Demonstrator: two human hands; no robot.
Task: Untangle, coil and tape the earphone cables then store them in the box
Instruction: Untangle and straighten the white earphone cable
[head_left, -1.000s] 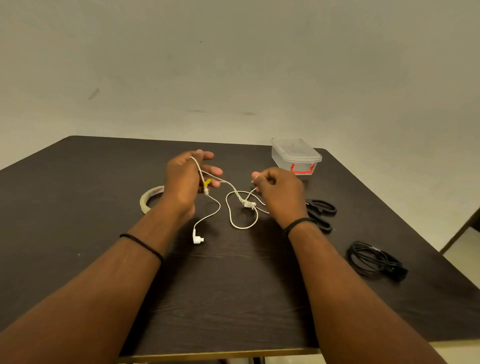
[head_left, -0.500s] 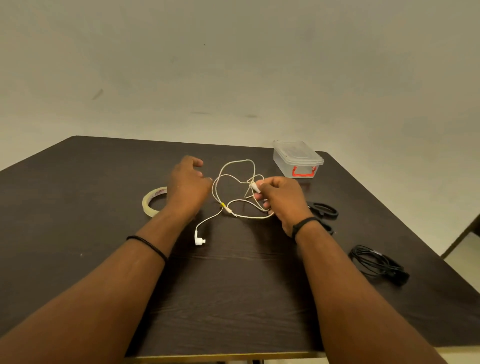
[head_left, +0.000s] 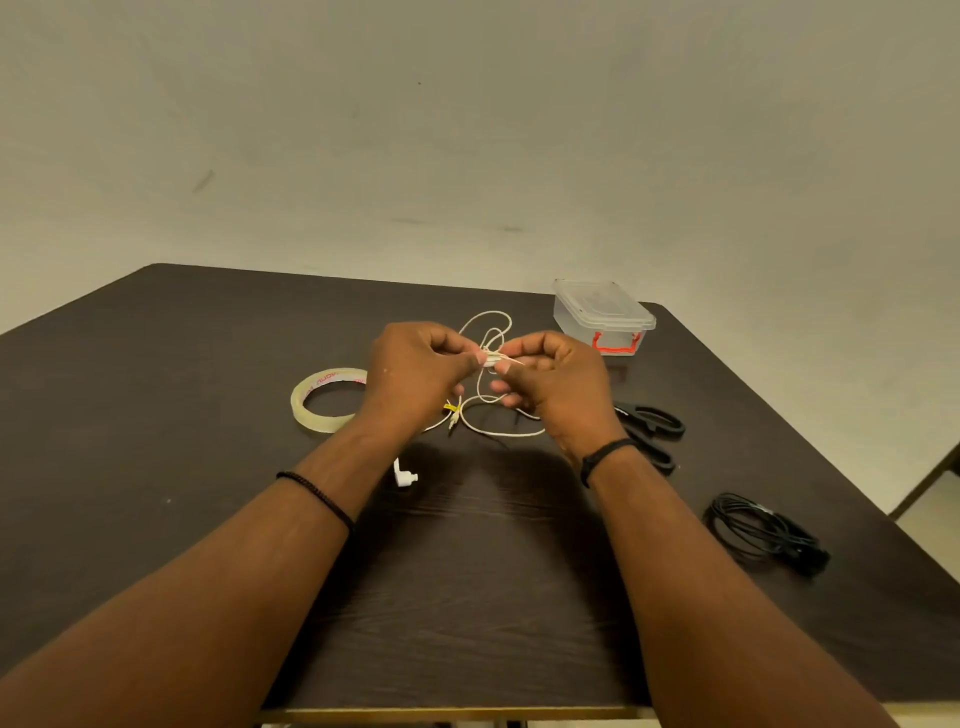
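Two hands raised close together over the middle of the dark table (head_left: 156, 415), fingertips nearly meeting. Left hand (head_left: 415, 371) curled, thumb and forefinger pinching the white earphone cable (head_left: 498, 431) at a small white piece on the cord. Right hand (head_left: 553, 376) likewise curled, pinching the same stretch of cord just to the right of the left fingertips, lower fingers loosely bent beneath. Between the two pinches, only a short span of cable showing.

Beyond the fingertips, loops of the white cable rising and arching toward the far side of the table. Below the hands, more cord hanging down and lying in a wide loop on the tabletop, partly under the right hand, with a small yellow-marked joint (head_left: 453, 410) beneath the gap between the hands. Nearer still, by the left forearm, a white earbud (head_left: 404, 477) lying on the table, apart from both hands.

Left of the left hand, roll of clear tape (head_left: 322, 415) lying flat, just beside the wrist. Far right, clear plastic box (head_left: 602, 317) with lid on and red clasp, near the table's far edge. Right of the right wrist, black scissors (head_left: 652, 428) lying flat. Well apart at near right, black earphone cable (head_left: 763, 530) already coiled.
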